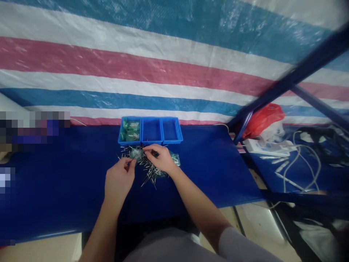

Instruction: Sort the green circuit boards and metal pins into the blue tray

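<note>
Between my hands is a small clear-green plastic bag (136,154), above a loose pile of thin metal pins, perhaps rivets (151,171). My left hand (120,177) pinches the bag's near edge between thumb and fingertips. My right hand (161,158) is closed at its upper right edge, thumb and finger together. What the bag holds is too small to make out. More green-tinted bags (176,159) lie partly hidden beside and beneath my right hand. Just behind the pile stands a blue three-part tray (151,142); several green bags (131,130) fill its left compartment.
Everything rests on a blue-covered table (212,167). A striped plastic sheet (169,72) hangs behind it. At the right are a blue metal frame (272,92), a red plastic bag (265,118), a white power strip (265,147) and looped white cables (317,171).
</note>
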A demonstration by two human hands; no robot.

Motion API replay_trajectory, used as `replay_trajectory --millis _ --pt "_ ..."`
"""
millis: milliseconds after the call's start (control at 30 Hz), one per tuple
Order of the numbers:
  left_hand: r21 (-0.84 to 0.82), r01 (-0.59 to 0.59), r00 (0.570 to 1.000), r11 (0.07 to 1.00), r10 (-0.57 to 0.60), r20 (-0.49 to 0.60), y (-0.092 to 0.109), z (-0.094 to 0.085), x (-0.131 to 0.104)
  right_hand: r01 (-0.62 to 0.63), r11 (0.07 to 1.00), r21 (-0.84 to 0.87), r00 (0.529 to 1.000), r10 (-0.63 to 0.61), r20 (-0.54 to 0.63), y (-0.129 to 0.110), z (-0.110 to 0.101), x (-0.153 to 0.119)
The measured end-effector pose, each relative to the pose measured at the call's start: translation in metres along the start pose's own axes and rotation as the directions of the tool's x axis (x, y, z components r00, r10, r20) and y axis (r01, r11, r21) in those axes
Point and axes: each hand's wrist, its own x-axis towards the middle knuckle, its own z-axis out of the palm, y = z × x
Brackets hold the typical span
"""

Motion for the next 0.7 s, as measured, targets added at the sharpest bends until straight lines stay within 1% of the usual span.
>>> replay_trajectory --millis 67,167,233,300,400,500,567,700 --pt "-0.02 0.0 0.999 1.0 -0.001 -0.035 0.003 -0.001 0.006 0.012 1.0 0.01 1.0 -0.012 0.012 0.0 0.001 0.0" --pt "-0.004 -0.035 0.995 0.999 0.034 -0.089 0.009 0.0 0.015 -0.024 0.998 0.063 1.0 0.024 -0.003 0.001 0.002 0.0" --pt "0.033 -0.091 0.989 0.995 0.094 -0.117 0.012 0.005 0.019 -0.07 0.991 0.116 0.997 0.072 -0.011 0.002 0.003 0.0" --pt "0.076 -0.157 0.975 0.985 0.166 -0.145 0.012 0.015 0.023 -0.117 0.98 0.16 0.992 0.122 -0.026 0.004 0.004 0.0" --pt "0.134 -0.23 0.937 0.964 0.257 -0.237 0.005 0.036 0.027 -0.165 0.968 0.191 0.982 0.18 -0.062 0.009 0.006 0.001" --pt "0.153 -0.306 0.903 0.94 0.337 -0.265 -0.008 0.054 0.029 -0.185 0.967 0.177 0.976 0.202 -0.081 0.013 0.007 0.0" --pt "0.143 -0.328 0.892 0.934 0.356 -0.28 -0.015 0.06 0.03 -0.186 0.97 0.154 0.976 0.2 -0.085 0.013 0.007 0.0" --pt "0.138 -0.358 0.886 0.923 0.383 -0.263 -0.02 0.063 0.028 -0.18 0.978 0.102 0.978 0.189 -0.087 0.01 0.007 -0.002"
